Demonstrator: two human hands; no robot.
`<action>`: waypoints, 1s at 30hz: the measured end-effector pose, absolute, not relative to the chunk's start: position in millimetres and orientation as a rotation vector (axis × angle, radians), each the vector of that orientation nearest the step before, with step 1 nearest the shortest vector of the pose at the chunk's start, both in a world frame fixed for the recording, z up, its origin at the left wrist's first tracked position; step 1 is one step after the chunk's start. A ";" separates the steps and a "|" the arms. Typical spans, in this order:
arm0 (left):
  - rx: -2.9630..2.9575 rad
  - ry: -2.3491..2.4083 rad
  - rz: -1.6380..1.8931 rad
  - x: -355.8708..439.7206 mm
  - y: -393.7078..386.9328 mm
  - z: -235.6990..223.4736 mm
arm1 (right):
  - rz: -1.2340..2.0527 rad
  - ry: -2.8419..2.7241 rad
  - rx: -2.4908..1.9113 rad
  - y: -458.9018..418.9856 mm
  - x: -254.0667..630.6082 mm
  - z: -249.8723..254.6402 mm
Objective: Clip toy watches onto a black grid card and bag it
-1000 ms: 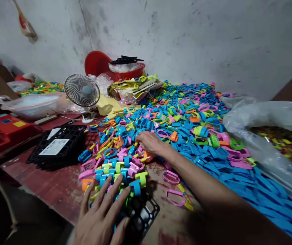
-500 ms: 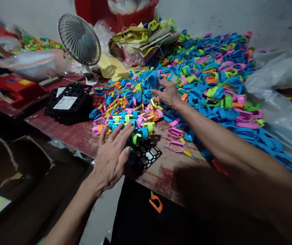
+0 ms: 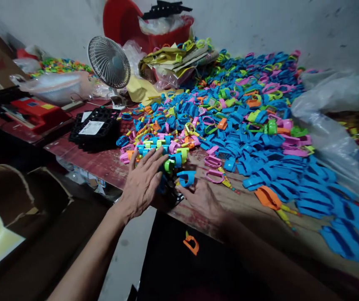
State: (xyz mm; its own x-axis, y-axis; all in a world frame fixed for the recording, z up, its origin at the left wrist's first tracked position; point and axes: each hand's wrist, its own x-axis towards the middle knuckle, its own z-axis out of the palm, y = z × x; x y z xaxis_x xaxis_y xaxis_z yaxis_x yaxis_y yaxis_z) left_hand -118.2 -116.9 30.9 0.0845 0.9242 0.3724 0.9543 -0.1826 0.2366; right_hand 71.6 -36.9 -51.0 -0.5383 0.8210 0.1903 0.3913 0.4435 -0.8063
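Head view: worn red surface (image 3: pixel 104 163), pale wall (image 3: pixel 261 25); right hand (image 3: pixel 203 198) pinches glossy blue band (image 3: pixel 186 178); left hand (image 3: pixel 143 182), unclenched, over multicoloured bands (image 3: pixel 152 146).

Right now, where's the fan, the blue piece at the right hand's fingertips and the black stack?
Fan (image 3: pixel 108 62): head view, on its round grille.
Blue piece (image 3: pixel 186 179): head view, on its curved band.
Black stack (image 3: pixel 93 141): head view, on its front, below the labels.

Round fan (image 3: pixel 108 62), red device (image 3: pixel 39 113)
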 end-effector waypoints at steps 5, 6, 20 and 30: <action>-2.252 -1.952 -0.690 -119.2 -117.3 27.6 | 1.045 -2.054 -0.965 -41.7 57.5 -50.5; -2.251 -1.952 -0.691 -119.4 -117.6 26.9 | 1.015 -2.076 -0.934 -41.9 56.9 -49.5; -2.175 -1.963 -0.608 -110.8 -108.7 36.9 | 0.686 -2.316 -0.818 -54.4 48.6 -39.6; -2.179 -1.945 -0.505 -107.7 -108.3 33.7 | 0.784 -2.190 -0.748 -46.6 54.6 -35.7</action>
